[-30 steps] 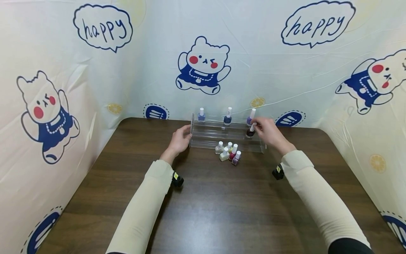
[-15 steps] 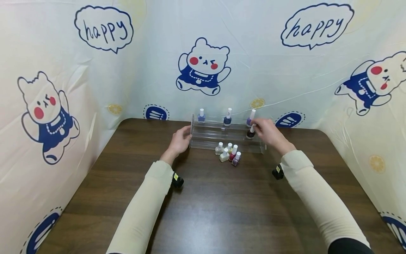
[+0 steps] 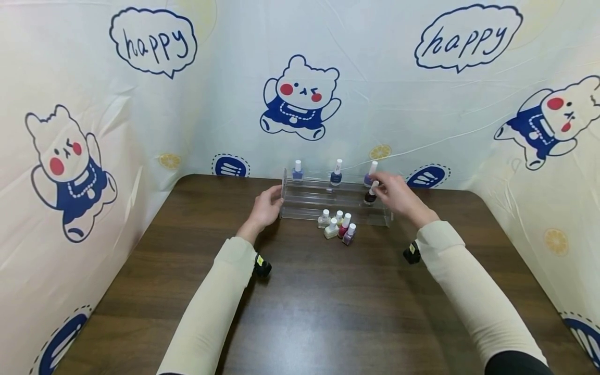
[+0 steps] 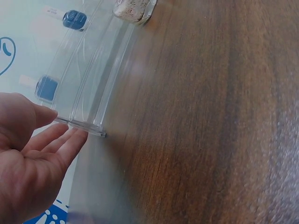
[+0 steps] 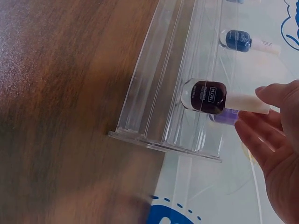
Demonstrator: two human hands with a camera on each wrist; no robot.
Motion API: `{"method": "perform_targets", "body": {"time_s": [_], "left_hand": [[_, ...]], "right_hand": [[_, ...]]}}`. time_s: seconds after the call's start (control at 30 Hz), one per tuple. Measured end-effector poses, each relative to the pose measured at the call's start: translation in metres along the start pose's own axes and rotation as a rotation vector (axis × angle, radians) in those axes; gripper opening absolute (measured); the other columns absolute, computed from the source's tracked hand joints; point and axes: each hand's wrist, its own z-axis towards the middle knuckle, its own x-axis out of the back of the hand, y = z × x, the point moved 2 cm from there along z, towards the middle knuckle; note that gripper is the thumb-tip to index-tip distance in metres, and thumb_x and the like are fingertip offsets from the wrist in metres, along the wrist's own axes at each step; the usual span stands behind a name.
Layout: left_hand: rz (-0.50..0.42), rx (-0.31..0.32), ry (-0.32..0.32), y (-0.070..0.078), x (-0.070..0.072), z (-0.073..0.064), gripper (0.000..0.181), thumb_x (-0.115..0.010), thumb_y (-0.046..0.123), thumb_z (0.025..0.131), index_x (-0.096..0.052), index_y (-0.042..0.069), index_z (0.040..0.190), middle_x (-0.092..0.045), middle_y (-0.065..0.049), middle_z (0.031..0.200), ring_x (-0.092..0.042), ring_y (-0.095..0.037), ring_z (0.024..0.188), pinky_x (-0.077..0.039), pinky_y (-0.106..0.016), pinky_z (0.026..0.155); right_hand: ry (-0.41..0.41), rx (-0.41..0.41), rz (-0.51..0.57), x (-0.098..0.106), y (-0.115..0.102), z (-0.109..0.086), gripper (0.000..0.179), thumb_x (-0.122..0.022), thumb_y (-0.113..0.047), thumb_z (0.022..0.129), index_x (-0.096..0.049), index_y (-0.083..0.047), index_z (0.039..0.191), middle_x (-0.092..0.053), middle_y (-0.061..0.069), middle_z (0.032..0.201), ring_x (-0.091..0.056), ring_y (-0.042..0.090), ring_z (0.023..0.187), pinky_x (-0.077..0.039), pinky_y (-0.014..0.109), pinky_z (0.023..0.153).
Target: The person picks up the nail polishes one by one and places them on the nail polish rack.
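A clear acrylic tiered stand [image 3: 309,205] [image 5: 159,116] sits at the far middle of the dark wooden table. On its middle step stands a dark maroon nail polish bottle [image 3: 370,196] [image 5: 205,96]. My right hand [image 3: 379,186] [image 5: 261,109] pinches its white cap between thumb and fingertips. Straight fingers [image 4: 65,142] of my left hand [image 3: 276,200] [image 4: 70,123] rest against the stand's left end wall. The top step carries a blue bottle [image 3: 297,171], a dark blue one [image 3: 336,174] and a purple one [image 3: 369,176].
Several small nail polish bottles [image 3: 338,225] cluster on the table [image 3: 300,302] just in front of the stand. Printed plastic sheeting [image 3: 300,94] walls in the back and both sides. Both forearms wear cream sleeves.
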Motion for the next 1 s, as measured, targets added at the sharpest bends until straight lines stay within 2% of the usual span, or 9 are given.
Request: {"method": "perform_targets", "body": {"time_s": [0.27, 0.5, 0.73, 1.0], "left_hand": [[-0.003, -0.002, 0.001, -0.001, 0.0, 0.0, 0.047, -0.052, 0.0, 0.104, -0.048, 0.005, 0.151, -0.055, -0.021, 0.147, -0.057, -0.035, 0.132, -0.048, -0.041, 0.11], [0.003, -0.007, -0.002, 0.0, 0.001, 0.0, 0.047, -0.052, 0.0, 0.104, -0.049, 0.005, 0.151, -0.055, -0.021, 0.147, -0.057, -0.035, 0.132, -0.048, -0.042, 0.109], [0.0, -0.003, -0.007, 0.003, 0.002, -0.001, 0.047, -0.052, 0.001, 0.105, -0.047, 0.005, 0.151, -0.054, -0.021, 0.148, -0.056, -0.035, 0.133, -0.048, -0.041, 0.11], [0.003, 0.009, -0.015, 0.002, 0.001, -0.002, 0.047, -0.051, 0.002, 0.105, -0.047, 0.006, 0.152, -0.053, -0.02, 0.149, -0.055, -0.034, 0.134, -0.047, -0.042, 0.111]], "right_hand": [[-0.001, -0.036, 0.027, 0.005, -0.001, -0.004, 0.039, -0.063, -0.002, 0.099, -0.055, 0.009, 0.136, -0.06, 0.029, 0.132, -0.066, 0.044, 0.112, -0.056, 0.054, 0.094], [0.017, -0.056, -0.03, 0.013, -0.003, -0.013, 0.042, -0.066, -0.007, 0.099, -0.055, 0.006, 0.138, -0.061, 0.027, 0.13, -0.063, 0.043, 0.113, -0.054, 0.057, 0.095], [0.072, -0.056, -0.036, 0.021, -0.006, -0.023, 0.04, -0.067, -0.006, 0.098, -0.057, 0.007, 0.134, -0.065, 0.026, 0.119, -0.065, 0.041, 0.106, -0.055, 0.057, 0.09], [0.125, -0.068, -0.002, 0.021, -0.007, -0.034, 0.035, -0.067, -0.007, 0.099, -0.058, 0.006, 0.13, -0.067, 0.026, 0.116, -0.067, 0.039, 0.103, -0.056, 0.056, 0.09]]}}
